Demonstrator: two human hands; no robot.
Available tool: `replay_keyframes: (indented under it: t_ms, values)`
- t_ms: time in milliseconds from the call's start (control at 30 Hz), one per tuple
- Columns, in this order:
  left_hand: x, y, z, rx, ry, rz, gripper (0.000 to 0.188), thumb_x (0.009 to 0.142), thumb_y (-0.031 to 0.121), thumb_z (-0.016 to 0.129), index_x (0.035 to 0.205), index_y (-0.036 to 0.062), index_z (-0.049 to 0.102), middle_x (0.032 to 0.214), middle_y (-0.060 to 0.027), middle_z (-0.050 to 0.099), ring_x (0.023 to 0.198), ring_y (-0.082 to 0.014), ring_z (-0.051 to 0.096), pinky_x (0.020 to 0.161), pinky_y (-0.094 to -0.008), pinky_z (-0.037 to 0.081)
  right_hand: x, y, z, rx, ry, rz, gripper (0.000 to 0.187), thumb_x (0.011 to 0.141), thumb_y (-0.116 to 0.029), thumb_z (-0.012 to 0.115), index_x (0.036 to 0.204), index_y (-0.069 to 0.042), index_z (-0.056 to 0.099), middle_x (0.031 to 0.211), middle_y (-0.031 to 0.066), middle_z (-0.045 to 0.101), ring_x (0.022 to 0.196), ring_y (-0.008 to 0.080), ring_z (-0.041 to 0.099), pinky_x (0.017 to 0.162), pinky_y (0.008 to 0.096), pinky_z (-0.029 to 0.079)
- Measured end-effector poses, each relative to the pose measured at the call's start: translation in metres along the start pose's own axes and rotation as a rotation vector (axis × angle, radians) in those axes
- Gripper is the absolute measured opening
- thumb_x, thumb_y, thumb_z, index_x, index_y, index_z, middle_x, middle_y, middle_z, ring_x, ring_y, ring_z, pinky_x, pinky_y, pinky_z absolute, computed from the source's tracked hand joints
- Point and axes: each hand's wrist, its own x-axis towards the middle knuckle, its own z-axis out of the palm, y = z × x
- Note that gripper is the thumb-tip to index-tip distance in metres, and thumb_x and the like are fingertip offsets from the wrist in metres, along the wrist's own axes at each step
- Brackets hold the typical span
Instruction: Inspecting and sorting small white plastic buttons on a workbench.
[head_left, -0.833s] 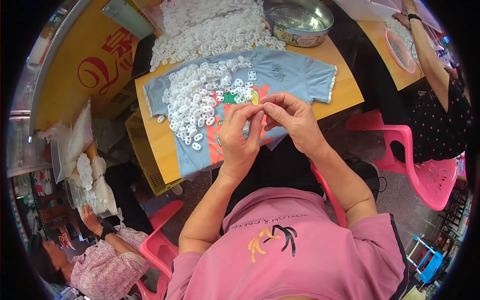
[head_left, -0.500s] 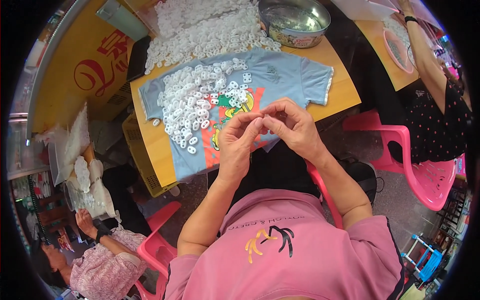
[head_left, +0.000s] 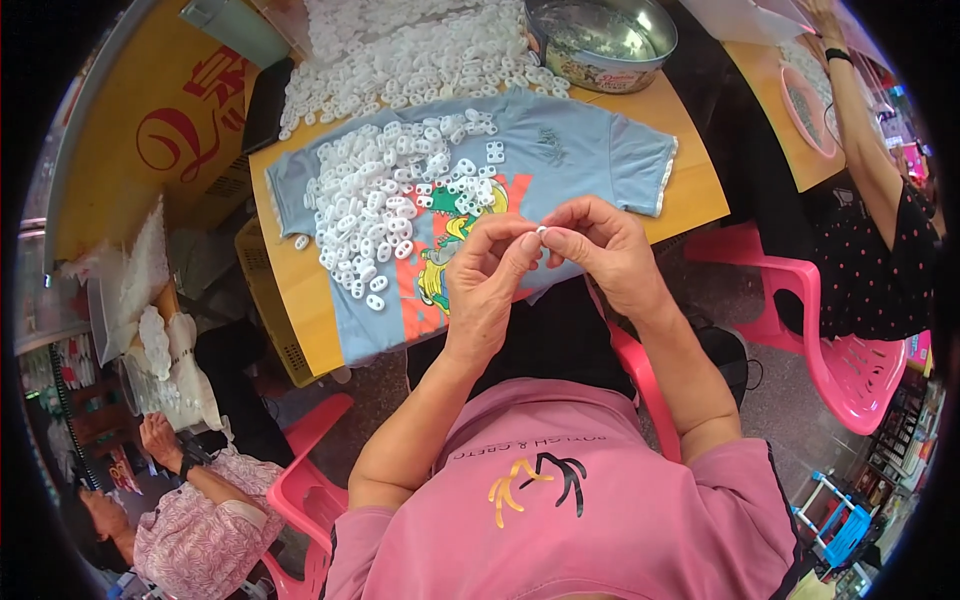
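Both hands meet above the near edge of the table, fingertips together. My left hand (head_left: 482,290) and my right hand (head_left: 612,262) pinch one small white piece (head_left: 541,230) between them, mostly covered by the fingers. Beyond them a blue-grey T-shirt (head_left: 590,150) with a coloured print lies spread out. On its left side sits a pile of white oval plastic pieces (head_left: 365,200) with two dark holes each. Beside that pile are smaller white pieces (head_left: 466,188) and a square-looking one (head_left: 495,152). A patch of tiny dark bits (head_left: 550,146) rests farther right on the cloth.
A larger heap of white pieces (head_left: 420,60) covers the back of the wooden table (head_left: 690,190). At the back right stands a round metal tin (head_left: 600,75). Pink chairs (head_left: 870,380) and two other people, one at each side, are nearby.
The white piece now shows between my fingertips, where it was hidden before. Both hands have shifted slightly right in the picture.
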Motion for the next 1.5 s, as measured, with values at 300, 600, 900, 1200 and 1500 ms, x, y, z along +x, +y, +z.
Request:
replay_keyframes:
  t_ms: [300, 600, 900, 1200, 1500]
  values:
    - [0.01, -0.005, -0.016, -0.05, 0.036, -0.009, 0.011, 0.097, 0.009, 0.056, 0.105, 0.0014, 0.056, 0.093, -0.0089, 0.066, 0.079, -0.0154, 0.065, 0.074, -0.0283, 0.052, 0.055, -0.012, -0.045, -1.111, 0.113, -0.474, 0.01, 0.085, -0.006, 0.067, 0.093, -0.001, 0.067, 0.083, 0.0078, 0.062, 0.07, 0.0181, 0.061, 0.062, 0.03, 0.047]
    - [0.013, -0.001, -0.017, -0.002, -0.012, -0.057, 0.011, 0.097, 0.009, 0.056, 0.104, 0.0005, 0.055, 0.093, -0.0108, 0.067, 0.078, -0.0164, 0.066, 0.071, -0.0282, 0.053, 0.075, -0.019, -0.048, -1.359, -0.02, -0.485, 0.009, 0.085, -0.012, 0.065, 0.088, -0.004, 0.065, 0.087, 0.0111, 0.061, 0.078, 0.0325, 0.062, 0.068, 0.04, 0.049]
    - [0.019, 0.001, -0.02, -0.12, 0.019, -0.111, 0.018, 0.094, 0.012, 0.062, 0.104, -0.0012, 0.055, 0.091, -0.014, 0.068, 0.073, -0.0165, 0.067, 0.066, -0.0261, 0.053, 0.08, -0.025, -0.046, -1.511, -0.177, -0.46, 0.011, 0.084, -0.01, 0.062, 0.087, -0.003, 0.055, 0.083, 0.0134, 0.059, 0.075, 0.0353, 0.059, 0.066, 0.0432, 0.047]
    - [0.02, 0.0, -0.024, -0.176, 0.031, -0.127, 0.015, 0.093, 0.01, 0.063, 0.101, -0.0008, 0.056, 0.091, -0.0139, 0.068, 0.072, -0.0153, 0.065, 0.066, -0.0258, 0.052, 0.064, -0.022, -0.052, -1.305, -0.06, -0.553, 0.01, 0.083, -0.002, 0.06, 0.093, 0.001, 0.058, 0.089, 0.0152, 0.062, 0.079, 0.0346, 0.061, 0.07, 0.0409, 0.049]
    - [0.019, -0.003, -0.028, -0.184, 0.001, -0.095, 0.014, 0.093, 0.009, 0.062, 0.101, -0.0006, 0.056, 0.09, -0.0132, 0.067, 0.073, -0.015, 0.065, 0.066, -0.0261, 0.052, 0.052, -0.031, -0.056, -1.366, 0.062, -0.527, 0.009, 0.084, -0.006, 0.064, 0.092, -0.001, 0.063, 0.086, 0.0135, 0.062, 0.077, 0.0313, 0.061, 0.068, 0.0378, 0.048]
